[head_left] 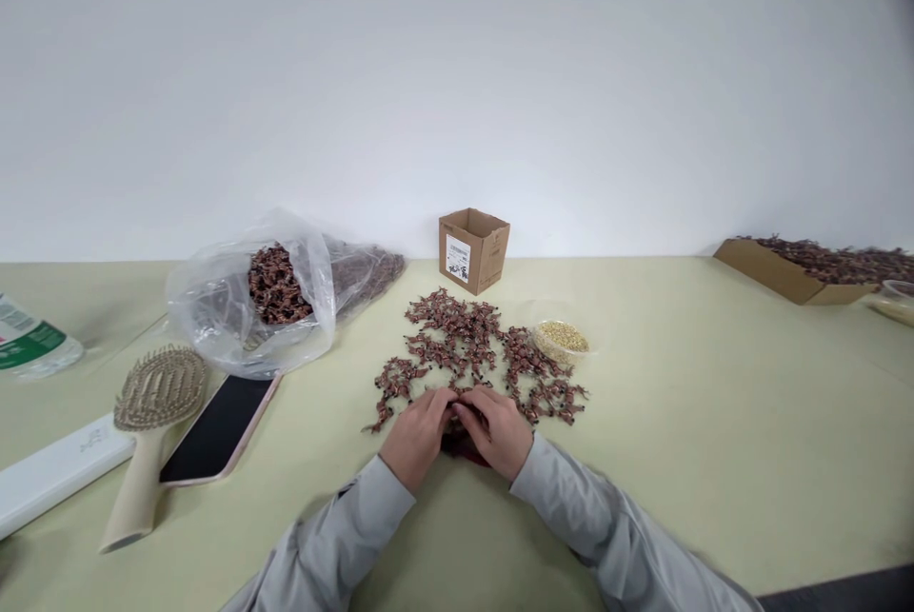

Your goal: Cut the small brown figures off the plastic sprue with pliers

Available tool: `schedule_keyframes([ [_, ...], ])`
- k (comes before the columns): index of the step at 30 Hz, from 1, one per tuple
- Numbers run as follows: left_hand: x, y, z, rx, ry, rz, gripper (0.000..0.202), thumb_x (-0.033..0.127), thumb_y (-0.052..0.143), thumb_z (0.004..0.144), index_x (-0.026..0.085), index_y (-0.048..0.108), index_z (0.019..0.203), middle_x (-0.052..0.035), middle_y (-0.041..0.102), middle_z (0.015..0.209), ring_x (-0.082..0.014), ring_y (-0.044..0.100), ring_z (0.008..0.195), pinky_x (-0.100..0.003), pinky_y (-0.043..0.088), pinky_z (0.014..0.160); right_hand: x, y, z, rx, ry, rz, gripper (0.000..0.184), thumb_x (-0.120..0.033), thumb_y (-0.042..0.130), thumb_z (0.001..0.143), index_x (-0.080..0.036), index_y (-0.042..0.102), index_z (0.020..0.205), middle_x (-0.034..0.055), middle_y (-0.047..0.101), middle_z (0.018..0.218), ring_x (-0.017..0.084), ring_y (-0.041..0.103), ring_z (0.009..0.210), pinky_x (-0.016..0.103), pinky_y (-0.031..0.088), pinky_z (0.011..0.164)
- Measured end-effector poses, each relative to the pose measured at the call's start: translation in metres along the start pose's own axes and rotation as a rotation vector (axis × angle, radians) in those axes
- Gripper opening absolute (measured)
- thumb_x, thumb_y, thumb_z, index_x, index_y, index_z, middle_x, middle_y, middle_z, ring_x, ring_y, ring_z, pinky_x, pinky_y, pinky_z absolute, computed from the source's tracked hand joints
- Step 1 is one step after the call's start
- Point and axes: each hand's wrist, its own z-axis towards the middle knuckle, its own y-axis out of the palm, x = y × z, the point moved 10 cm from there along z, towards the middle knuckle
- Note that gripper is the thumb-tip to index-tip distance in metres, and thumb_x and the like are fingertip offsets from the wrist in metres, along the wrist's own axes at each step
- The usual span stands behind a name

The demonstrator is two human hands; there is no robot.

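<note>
Hands meet at the near edge of a spread of small pieces on the pale green bench (685,488). The left hand (418,436) and right hand (504,431), in grey sleeves, curl their fingers (486,405) together over a dark maroon bundle (463,452). It lies mostly hidden under them, so I cannot tell whether they clamp it. The reddish-brown pieces (461,350), too small to identify, fan out from twelve to two o'clock, almost reaching the fingers. Further out at twelve stands an open cardboard box (473,250). A clear bowl (561,341) of pale grains sits at one o'clock, and a cardboard tray (785,271) heaped with similar pieces lies at two. At ten o'clock a clear plastic bag (249,307) holds more. At nine o'clock, a tan hairbrush (153,412) rests just beside a phone (218,431).
</note>
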Motion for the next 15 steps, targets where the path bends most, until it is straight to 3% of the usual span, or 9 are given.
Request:
schedule_keyframes([
  [5,0.002,-0.001,-0.001,0.013,0.036,0.063,0.017,0.016,0.033,0.085,0.017,0.051,0.085,-0.0054,0.059,0.075,-0.0171,0.058,0.070,-0.030,0.048,0.063,-0.002,-0.002,0.001,0.004,0.001,0.036,0.019,-0.022,0.038,0.084,-0.019,0.057,0.084,0.0046,0.059,0.074,0.015,0.054,0.069,0.025,0.043,0.064],
  [15,0.012,-0.009,-0.001,0.052,0.144,0.088,0.023,0.011,0.035,0.083,0.014,0.054,0.096,-0.0097,0.063,0.087,-0.0184,0.059,0.082,-0.033,0.049,0.075,-0.006,-0.009,0.004,0.036,0.003,0.096,0.020,-0.023,0.040,0.084,-0.018,0.059,0.087,0.0054,0.061,0.073,0.015,0.055,0.068,0.026,0.045,0.062],
])
